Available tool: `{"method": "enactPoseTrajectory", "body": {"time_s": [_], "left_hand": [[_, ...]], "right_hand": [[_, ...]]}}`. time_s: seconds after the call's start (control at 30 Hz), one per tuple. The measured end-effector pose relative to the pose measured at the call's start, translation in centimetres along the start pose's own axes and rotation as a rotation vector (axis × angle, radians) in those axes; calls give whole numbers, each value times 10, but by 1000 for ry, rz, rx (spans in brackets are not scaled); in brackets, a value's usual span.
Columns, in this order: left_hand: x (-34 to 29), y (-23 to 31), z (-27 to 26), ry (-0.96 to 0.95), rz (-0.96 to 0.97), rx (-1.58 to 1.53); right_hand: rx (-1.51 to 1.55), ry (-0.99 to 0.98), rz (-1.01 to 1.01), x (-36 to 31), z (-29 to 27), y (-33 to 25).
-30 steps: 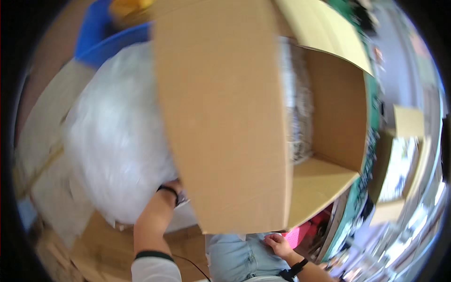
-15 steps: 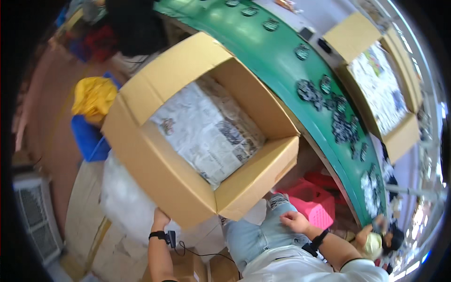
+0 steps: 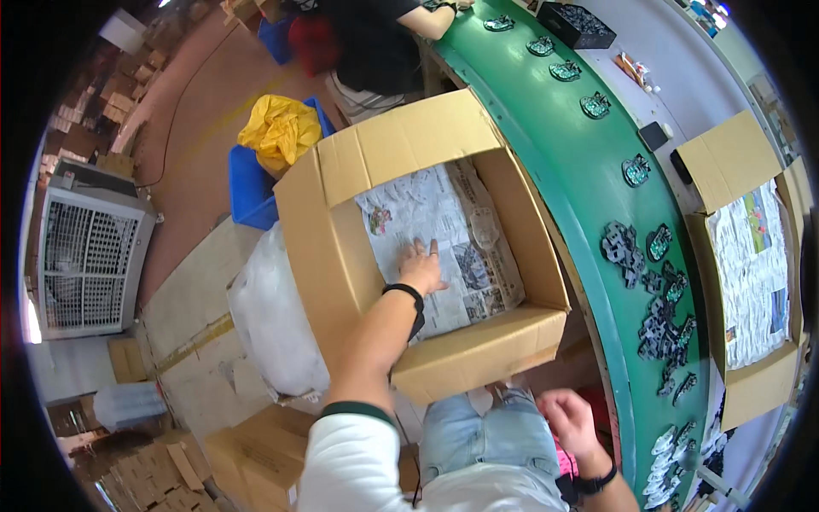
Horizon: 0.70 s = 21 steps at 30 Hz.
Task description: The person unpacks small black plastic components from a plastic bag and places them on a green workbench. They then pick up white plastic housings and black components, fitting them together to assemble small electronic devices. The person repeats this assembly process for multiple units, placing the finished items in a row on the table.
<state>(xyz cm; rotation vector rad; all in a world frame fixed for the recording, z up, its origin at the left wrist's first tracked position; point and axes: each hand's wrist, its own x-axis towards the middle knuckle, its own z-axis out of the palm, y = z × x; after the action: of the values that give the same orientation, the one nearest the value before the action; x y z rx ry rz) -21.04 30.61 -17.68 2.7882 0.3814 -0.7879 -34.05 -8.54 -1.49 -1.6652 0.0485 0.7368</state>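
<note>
An open cardboard box (image 3: 331, 271) stands in front of me with its flaps up, tilted in the view. Printed newspaper sheets (image 3: 441, 317) line its bottom. My left hand (image 3: 422, 267) reaches inside and lies on the paper, fingers spread, holding nothing. Above my lap, left of the green belt's near end, my right hand (image 3: 570, 420) hangs in the air, its fingers curled in with nothing seen in them.
On the right runs a green conveyor belt (image 3: 546, 158) carrying several dark patterned pieces (image 3: 657, 328). Beyond it lies another paper-filled box (image 3: 712, 256). A blue bin (image 3: 252, 189) with a yellow bag (image 3: 277, 128) and a clear plastic bag (image 3: 275, 316) stand left. A co-worker's arm (image 3: 429, 20) reaches the belt.
My left hand has gone from beside the box's near left corner into the box and onto the newspaper. My right hand stays loosely curled. The view has shifted.
</note>
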Motion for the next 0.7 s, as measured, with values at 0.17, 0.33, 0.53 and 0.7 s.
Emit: {"method": "enactPoseTrajectory", "body": {"time_s": [0.17, 0.33, 0.53, 0.7], "left_hand": [[53, -20, 74, 134, -34, 7], [38, -25, 78, 440, 24, -169], [-57, 42, -62, 439, 270, -318], [-164, 39, -130, 399, 490, -572]], "right_hand": [[21, 391, 236, -103, -11, 86], [6, 348, 230, -91, 26, 70], [-658, 215, -632, 39, 65, -54], [-924, -50, -574, 160, 105, -119]]}}
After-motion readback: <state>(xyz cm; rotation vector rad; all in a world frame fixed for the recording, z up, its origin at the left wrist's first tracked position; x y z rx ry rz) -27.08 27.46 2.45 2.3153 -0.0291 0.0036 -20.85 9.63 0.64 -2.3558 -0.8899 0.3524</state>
